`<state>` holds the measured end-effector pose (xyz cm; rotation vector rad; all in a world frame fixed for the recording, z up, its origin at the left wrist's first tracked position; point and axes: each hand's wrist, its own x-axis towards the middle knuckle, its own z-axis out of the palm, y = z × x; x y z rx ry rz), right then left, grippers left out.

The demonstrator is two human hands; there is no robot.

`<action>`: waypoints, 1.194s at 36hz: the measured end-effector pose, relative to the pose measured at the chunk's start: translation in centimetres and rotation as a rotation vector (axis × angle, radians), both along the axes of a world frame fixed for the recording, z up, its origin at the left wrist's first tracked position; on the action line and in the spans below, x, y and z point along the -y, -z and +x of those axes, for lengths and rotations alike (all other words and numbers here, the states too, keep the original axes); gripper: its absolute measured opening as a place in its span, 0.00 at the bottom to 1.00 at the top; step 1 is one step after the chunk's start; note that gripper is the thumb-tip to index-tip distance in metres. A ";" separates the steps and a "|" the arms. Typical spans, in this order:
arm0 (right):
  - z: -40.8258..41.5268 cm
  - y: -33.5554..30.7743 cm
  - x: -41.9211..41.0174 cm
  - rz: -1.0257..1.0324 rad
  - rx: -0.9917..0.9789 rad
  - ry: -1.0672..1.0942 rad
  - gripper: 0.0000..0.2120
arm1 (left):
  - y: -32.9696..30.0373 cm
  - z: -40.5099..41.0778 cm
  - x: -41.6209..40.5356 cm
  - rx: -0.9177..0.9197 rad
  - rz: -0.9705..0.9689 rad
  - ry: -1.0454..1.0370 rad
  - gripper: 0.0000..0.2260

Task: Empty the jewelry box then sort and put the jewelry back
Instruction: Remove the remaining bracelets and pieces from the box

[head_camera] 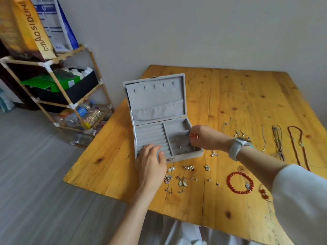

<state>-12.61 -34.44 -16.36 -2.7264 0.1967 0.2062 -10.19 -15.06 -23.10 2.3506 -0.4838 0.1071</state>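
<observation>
While the grey jewelry box (159, 121) stands open near the left side of the wooden table (247, 96), its lid upright, the left hand (152, 161) lies on the box's front left corner over the ring rolls, fingers nearly straight and spread, thumb against the front wall, pressing rather than gripping. The right hand (203, 137), with a pale wristwatch (238, 147) on its wrist, hovers over the right-hand compartments with fingers bunched and curled downward; they seem to pinch something small, but what it is cannot be made out. A few tiny pieces lie in the front right compartment. Laid out on the table in front of the box are pearl studs (171, 169), small earrings (182, 182) and a red bead bracelet (239, 183); to the right lie several necklaces (278, 142), well apart from the box. A shelf rack (58, 96) stands beside the table on the left
</observation>
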 end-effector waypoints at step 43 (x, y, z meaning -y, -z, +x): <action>-28.2 2.3 16.1 0.289 -0.135 0.482 0.06 | 1.1 -25.2 18.7 -0.158 -0.054 0.687 0.07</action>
